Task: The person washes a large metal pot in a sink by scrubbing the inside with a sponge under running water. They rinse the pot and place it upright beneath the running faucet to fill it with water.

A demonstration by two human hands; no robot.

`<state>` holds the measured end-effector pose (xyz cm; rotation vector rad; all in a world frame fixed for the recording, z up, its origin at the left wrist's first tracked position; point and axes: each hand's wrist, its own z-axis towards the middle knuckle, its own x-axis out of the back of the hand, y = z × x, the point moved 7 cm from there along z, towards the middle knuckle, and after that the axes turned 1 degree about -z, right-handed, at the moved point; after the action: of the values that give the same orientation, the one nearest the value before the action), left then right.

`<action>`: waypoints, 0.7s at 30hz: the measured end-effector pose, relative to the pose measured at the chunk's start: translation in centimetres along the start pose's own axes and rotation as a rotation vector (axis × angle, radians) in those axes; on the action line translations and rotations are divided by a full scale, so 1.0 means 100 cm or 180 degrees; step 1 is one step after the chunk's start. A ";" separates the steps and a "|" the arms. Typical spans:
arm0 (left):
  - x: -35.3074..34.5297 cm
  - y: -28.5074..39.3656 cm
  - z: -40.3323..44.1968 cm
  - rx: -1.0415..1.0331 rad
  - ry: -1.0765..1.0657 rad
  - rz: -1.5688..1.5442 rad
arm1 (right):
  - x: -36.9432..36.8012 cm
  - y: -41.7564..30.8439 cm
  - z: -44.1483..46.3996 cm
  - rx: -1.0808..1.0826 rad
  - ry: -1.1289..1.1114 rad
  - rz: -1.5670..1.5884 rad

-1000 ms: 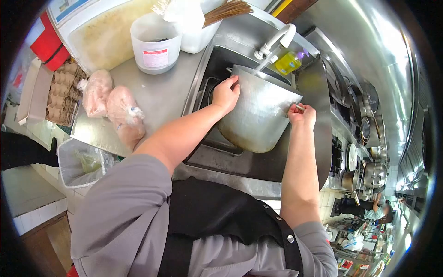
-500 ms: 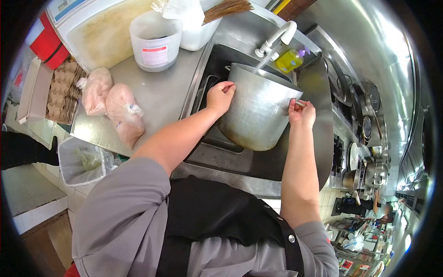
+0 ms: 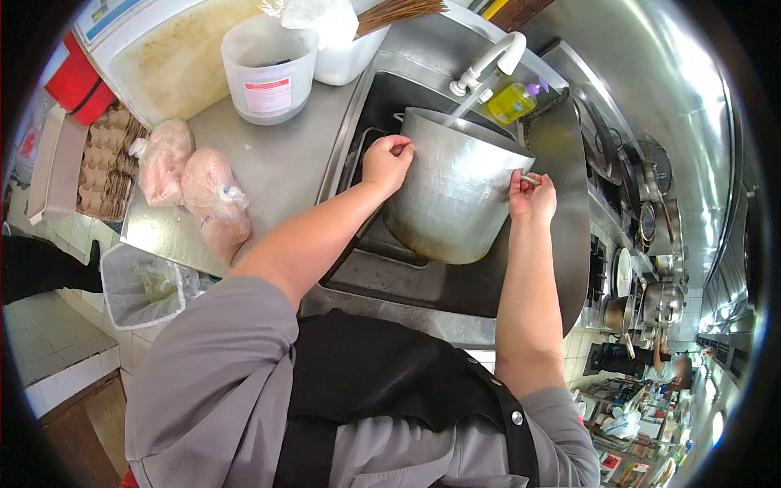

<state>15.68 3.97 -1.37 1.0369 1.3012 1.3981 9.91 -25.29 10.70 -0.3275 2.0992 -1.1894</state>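
A large dull aluminium stockpot [image 3: 451, 191] stands tilted in the metal sink [image 3: 407, 285], its outer base stained brown. My left hand [image 3: 388, 167] is closed at the pot's left side, just below the rim; its fingertips are partly hidden. On the right side, the fingers of my right hand [image 3: 533, 195] are wrapped round the pot's handle [image 3: 530, 180]. Water runs from the white faucet [image 3: 496, 61] into the pot. The water level inside is out of sight.
Bagged pale pink meat [image 3: 215, 191] lies on the steel counter left of the sink, near a labelled plastic tub [image 3: 270, 73]. Yellow soap [image 3: 514, 102] stands behind the sink. A lined bin [image 3: 146, 285] is at lower left. Another person [image 3: 663, 366] stands far right, beyond the stove.
The view has shifted slightly, so the counter items sit a little further left. Both hands keep their hold on the pot, and the water still runs.
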 end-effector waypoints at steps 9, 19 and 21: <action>0.025 0.007 0.043 0.0324 0.0716 0.0618 | -0.004 0.009 -0.004 -0.0048 -0.0169 -0.0030; -0.095 0.102 0.096 0.0708 -0.1596 0.0276 | -0.001 0.014 -0.011 -0.0071 0.0132 0.0027; -0.126 0.099 0.107 0.0264 -0.1953 0.0241 | 0.000 0.012 -0.012 -0.0061 0.0172 0.0014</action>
<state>27.91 -6.15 9.48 1.4409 0.8737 0.9651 9.24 -23.81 10.11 -0.3025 2.1579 -1.1886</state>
